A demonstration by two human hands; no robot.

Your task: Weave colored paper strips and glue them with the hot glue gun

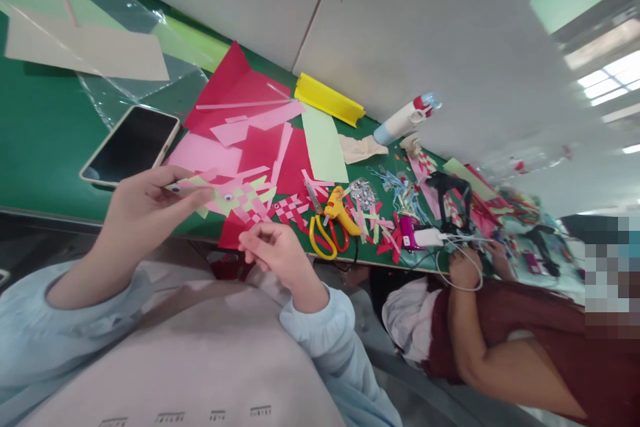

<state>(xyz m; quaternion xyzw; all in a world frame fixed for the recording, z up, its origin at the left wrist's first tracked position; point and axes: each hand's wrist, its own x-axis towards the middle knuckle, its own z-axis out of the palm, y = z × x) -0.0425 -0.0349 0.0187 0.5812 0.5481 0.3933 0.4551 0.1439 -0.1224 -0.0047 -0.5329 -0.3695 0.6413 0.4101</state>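
Note:
My left hand (155, 203) pinches the left end of a woven paper fish (245, 200) between thumb and fingers. The fish is pink and light green, with loose strip ends and a googly eye; my fingers hide part of its head. My right hand (275, 250) is closed just below the fish, fingertips pressed together; whatever they may hold is too small to make out. A smaller pink and red woven paper fish (290, 208) lies on the table to the right. Beside it are yellow-and-red-handled scissors (324, 240) and a yellow glue gun (342, 212).
A phone (131, 145) lies at the left on the green table (45, 173). Red paper (225, 90), a yellow holder (330, 100), a bottle (407, 119) and a pile of googly eyes (363, 193) are farther back. A co-worker's hand (465, 268) is at the right, near a white cable.

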